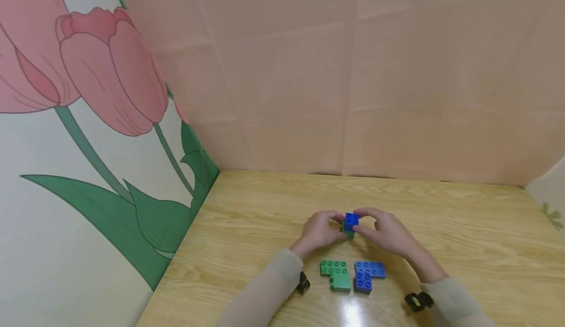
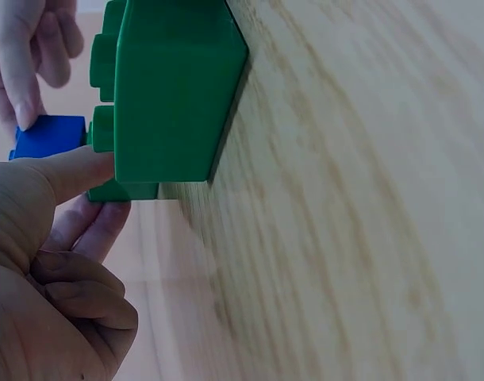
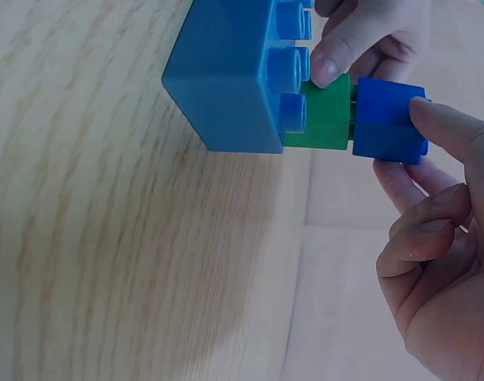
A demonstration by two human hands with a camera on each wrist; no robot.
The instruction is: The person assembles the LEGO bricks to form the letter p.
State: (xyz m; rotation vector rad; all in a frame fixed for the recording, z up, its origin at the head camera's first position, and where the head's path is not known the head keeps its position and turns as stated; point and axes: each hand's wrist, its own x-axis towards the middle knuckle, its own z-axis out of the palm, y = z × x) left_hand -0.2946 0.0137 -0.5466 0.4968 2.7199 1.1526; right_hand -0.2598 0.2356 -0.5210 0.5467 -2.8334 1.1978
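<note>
On the far side of two brick clusters on a wood-grain worktop (image 1: 247,209), a left hand (image 1: 319,230) pinches a green toy brick (image 3: 325,117) while a right hand (image 1: 390,232) pinches a blue four-stud brick (image 1: 351,221) directly above it. Nearer, a green cluster (image 1: 341,280) sits just left of a blue cluster (image 1: 363,280). Studs show between the two held bricks, suggesting an unfinished joint: a crooked push from the right could leave the upper brick tilted, and a slackened left grip could let the lower one twist.
</note>
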